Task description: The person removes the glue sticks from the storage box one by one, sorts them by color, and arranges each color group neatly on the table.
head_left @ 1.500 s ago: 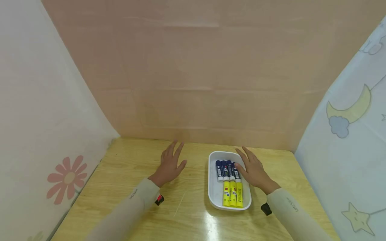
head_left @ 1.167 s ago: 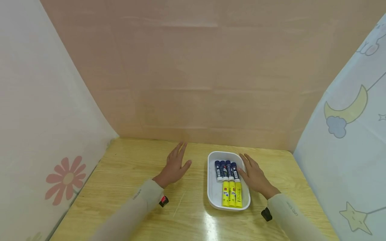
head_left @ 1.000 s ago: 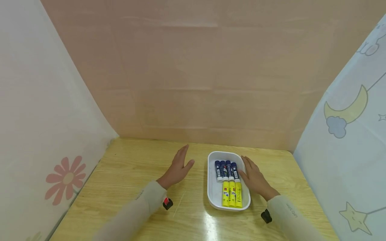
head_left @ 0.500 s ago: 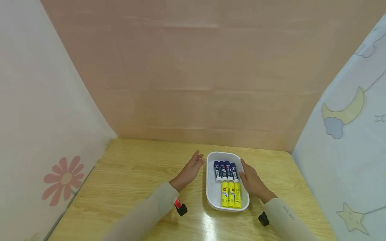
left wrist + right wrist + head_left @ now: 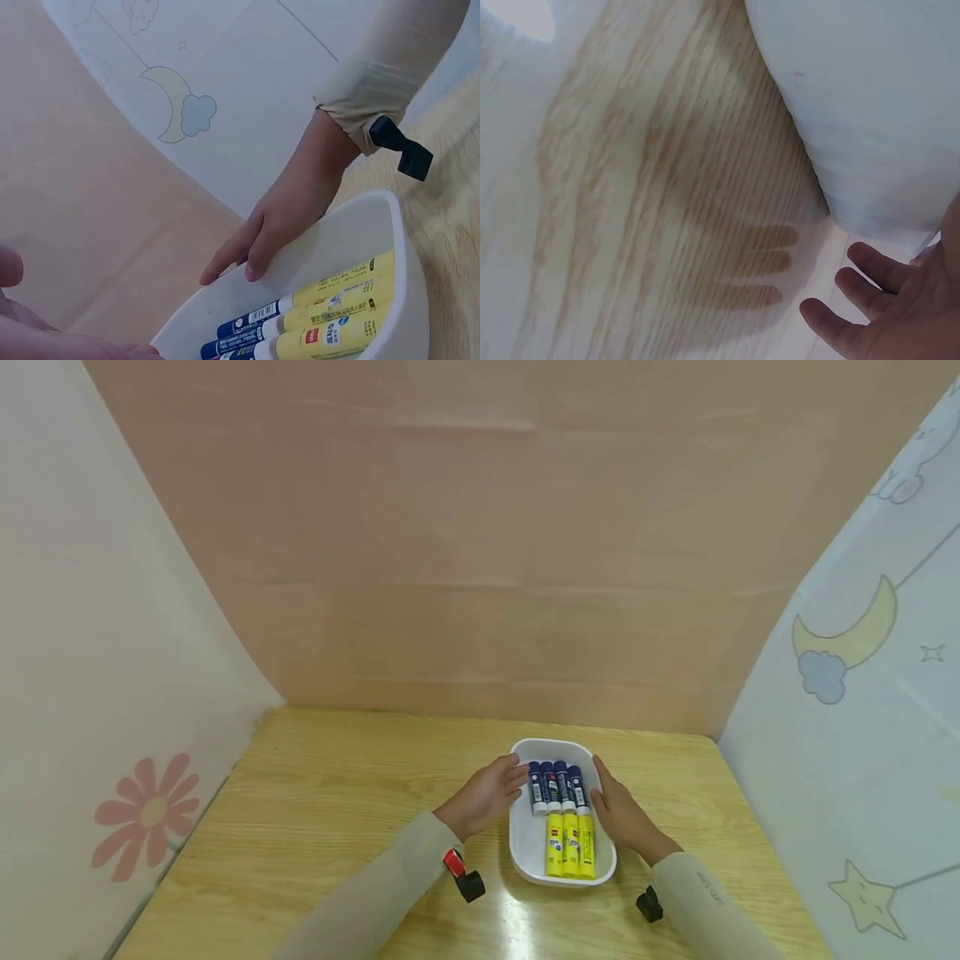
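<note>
A white plastic tray (image 5: 528,847) stands on the table, holding several navy glue sticks (image 5: 548,785) with white ends at the back and three yellow glue sticks (image 5: 571,845) in front. My left hand (image 5: 486,797) is at the tray's left rim, palm inward, fingers loose and tips over the edge; contact is unclear. My right hand (image 5: 624,814) straddles the right rim, thumb inside and fingers outside. In the right wrist view, three loosely extended fingers of the right hand (image 5: 885,300) are beside the tray's outer wall (image 5: 855,97), with a gap between.
The wooden table (image 5: 360,777) ends at a tan back wall (image 5: 480,610). White printed sheets border the left (image 5: 112,652) and right (image 5: 862,718) sides. A black wrist mount (image 5: 470,885) hangs below the left sleeve, another mount (image 5: 649,904) below the right.
My left hand has moved right, from beside the tray to its left rim, turning palm inward. The right hand has drawn back from above the navy glue sticks to the right rim.
</note>
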### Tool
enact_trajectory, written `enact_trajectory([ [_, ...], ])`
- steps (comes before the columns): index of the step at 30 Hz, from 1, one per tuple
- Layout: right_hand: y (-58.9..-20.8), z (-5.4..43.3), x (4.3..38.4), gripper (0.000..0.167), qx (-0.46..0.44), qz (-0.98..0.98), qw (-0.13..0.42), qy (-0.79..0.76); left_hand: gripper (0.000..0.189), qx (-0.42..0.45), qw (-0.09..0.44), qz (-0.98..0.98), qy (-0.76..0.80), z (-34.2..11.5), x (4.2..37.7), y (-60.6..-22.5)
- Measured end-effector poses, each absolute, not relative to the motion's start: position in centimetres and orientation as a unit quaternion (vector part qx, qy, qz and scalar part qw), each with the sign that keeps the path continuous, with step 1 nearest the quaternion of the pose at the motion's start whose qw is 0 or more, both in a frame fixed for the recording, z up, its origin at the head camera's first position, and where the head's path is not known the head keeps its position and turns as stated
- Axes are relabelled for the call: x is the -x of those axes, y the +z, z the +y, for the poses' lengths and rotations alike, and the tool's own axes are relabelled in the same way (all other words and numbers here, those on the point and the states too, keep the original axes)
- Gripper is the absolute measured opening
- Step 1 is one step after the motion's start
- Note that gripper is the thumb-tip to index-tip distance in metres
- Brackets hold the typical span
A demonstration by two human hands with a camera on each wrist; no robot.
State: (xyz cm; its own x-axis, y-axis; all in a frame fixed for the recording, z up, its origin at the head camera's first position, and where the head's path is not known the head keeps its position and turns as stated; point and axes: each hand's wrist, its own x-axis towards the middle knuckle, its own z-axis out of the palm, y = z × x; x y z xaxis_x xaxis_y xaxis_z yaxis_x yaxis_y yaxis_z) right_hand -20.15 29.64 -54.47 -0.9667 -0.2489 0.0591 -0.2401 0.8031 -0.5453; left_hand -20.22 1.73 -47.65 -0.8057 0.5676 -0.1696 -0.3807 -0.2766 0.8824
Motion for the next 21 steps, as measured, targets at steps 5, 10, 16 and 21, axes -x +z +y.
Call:
enact_trajectory([
  [5, -54.3, 29.7, 20.3, 0.064, 0.131, 0.950, 0.006, -0.283, 0.071, -0.047, 0.309, 0.494, 0.812, 2.7, 20.9, -47.9],
  [10, -54.4, 29.6, 20.3, 0.065, 0.136, 0.948, 0.007, -0.286, 0.070, -0.007, 0.308, 0.484, 0.819, 3.4, 21.4, -48.1],
  [16, -54.4, 29.6, 20.1, 0.064, 0.121, 0.952, 0.018, -0.280, 0.075, 0.024, 0.316, 0.475, 0.821, 4.1, 21.7, -48.7],
  [21, -54.3, 29.6, 20.0, 0.064, 0.121, 0.952, 0.022, -0.281, 0.077, 0.041, 0.309, 0.485, 0.817, 4.7, 22.0, -48.8],
])
